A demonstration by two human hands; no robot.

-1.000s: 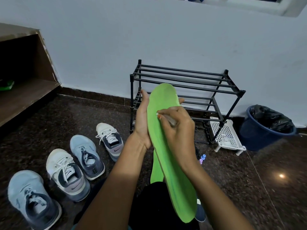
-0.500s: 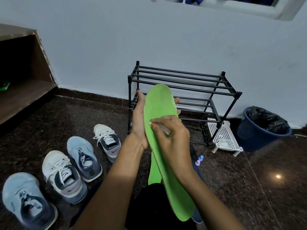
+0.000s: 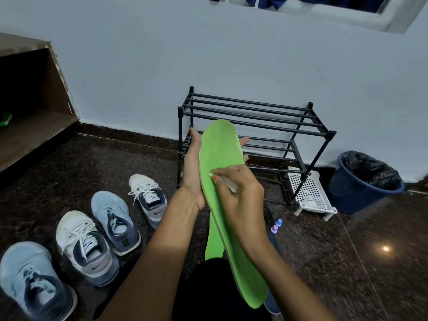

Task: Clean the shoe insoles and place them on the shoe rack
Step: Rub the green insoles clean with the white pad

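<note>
A bright green insole [image 3: 220, 149] stands tilted in front of me, toe end up. My left hand [image 3: 192, 172] grips it from behind near the toe. My right hand [image 3: 238, 195] presses a small white wipe or brush [image 3: 228, 181] against the insole's front face; what the tool is I cannot tell. A second green insole [image 3: 214, 239] lies lower down, partly hidden behind the first. The black two-tier shoe rack [image 3: 254, 112] stands against the wall behind my hands, with nothing on its bars.
Several sneakers, white [image 3: 148, 195] and light blue [image 3: 113, 221], lie on the dark floor at left. A white perforated basket [image 3: 308, 193] and a blue bin with a black liner [image 3: 366, 181] stand right of the rack. Small bottle caps [image 3: 276, 225] sit near my right wrist. A wooden step [image 3: 30, 133] is far left.
My right hand has slid down the insole's face from the toe area toward the middle. My left hand keeps the same hold.
</note>
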